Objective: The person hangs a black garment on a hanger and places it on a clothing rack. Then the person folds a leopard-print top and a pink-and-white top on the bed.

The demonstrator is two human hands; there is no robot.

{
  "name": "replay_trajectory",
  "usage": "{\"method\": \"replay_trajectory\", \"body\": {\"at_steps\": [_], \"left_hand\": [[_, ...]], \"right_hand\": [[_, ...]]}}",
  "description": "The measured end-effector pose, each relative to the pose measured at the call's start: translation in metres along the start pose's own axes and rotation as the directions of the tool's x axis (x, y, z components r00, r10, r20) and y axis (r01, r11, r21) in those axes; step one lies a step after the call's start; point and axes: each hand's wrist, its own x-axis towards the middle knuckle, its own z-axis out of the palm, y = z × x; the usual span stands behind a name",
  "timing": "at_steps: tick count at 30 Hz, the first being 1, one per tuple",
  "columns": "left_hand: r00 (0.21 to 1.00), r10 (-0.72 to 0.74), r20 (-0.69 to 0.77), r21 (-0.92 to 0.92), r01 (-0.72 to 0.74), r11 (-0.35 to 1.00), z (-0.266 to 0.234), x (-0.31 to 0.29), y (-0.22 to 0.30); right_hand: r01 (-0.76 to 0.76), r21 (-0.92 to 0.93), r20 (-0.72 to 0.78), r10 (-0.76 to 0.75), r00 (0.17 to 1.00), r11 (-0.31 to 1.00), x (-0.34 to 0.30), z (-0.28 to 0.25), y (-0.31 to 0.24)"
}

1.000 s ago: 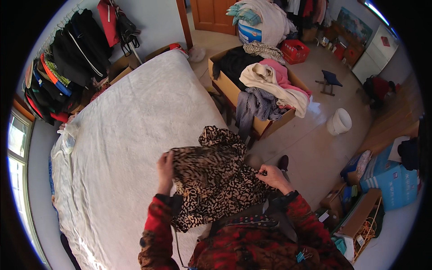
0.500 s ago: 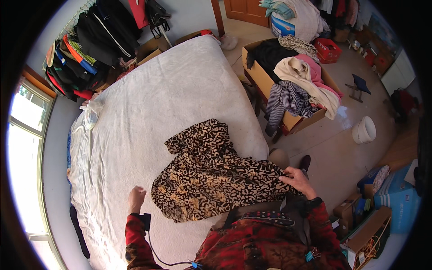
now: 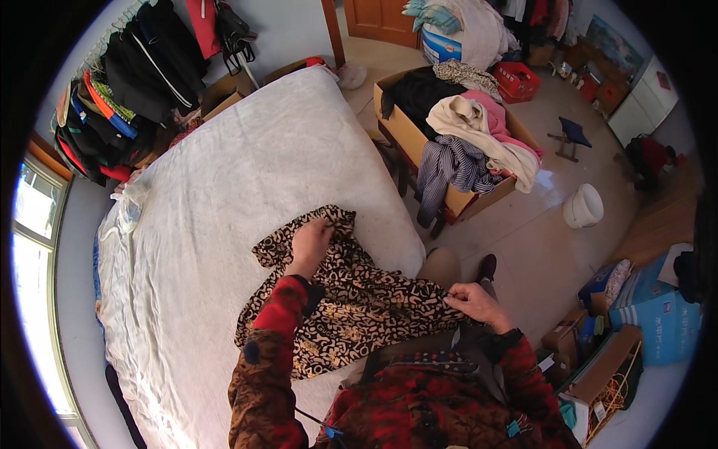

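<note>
A brown and black leopard-print top [image 3: 359, 303] lies spread over the near right part of the bed, one sleeve pointing away from me. My left hand [image 3: 310, 245] reaches across it to that sleeve, fingers closed on the cloth; its fingertips are partly hidden. At the garment's right end, near the edge of the bed, my right hand [image 3: 481, 305] pinches the fabric between thumb and fingers. My left forearm covers part of the top's left side.
A pale sheet covers the bed [image 3: 247, 150]. Beyond its right edge stands a cardboard box [image 3: 404, 116] heaped with clothes. A white bucket [image 3: 583, 207] and a small folding stool [image 3: 572, 138] are on the floor. Blue boxes [image 3: 658, 322] are stacked at the right.
My left hand has moved from the bare sheet left of the top, forward and right onto its sleeve. My right hand keeps its hold. The whole view has shifted slightly.
</note>
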Motion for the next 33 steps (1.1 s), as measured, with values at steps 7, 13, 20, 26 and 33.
{"method": "replay_trajectory", "body": {"at_steps": [7,13,20,26,33], "left_hand": [[0.874,-0.406,0.267,-0.950,0.310,0.042,-0.071,-0.003,-0.110],[0.769,-0.598,0.224,-0.958,0.286,0.009,-0.067,-0.062,-0.171],[0.749,-0.611,-0.255,-0.321,0.530,0.785,-0.050,-0.128,-0.167],[0.968,-0.074,-0.238,-0.274,0.006,0.962,-0.045,-0.108,-0.060],[0.901,0.396,0.175,0.109,-0.418,0.902,0.007,-0.097,0.009]], "right_hand": [[0.025,0.021,-0.231,-0.019,0.973,0.999,0.006,-0.007,0.023],[0.099,0.084,-0.221,-0.078,0.972,0.992,0.003,-0.006,0.039],[-0.038,-0.047,0.083,0.042,0.996,0.998,-0.008,-0.012,0.029],[0.182,-0.170,-0.258,-0.222,0.940,0.968,0.017,0.006,-0.023],[0.312,-0.437,-0.021,-0.356,0.934,0.844,0.064,0.060,-0.042]]}}
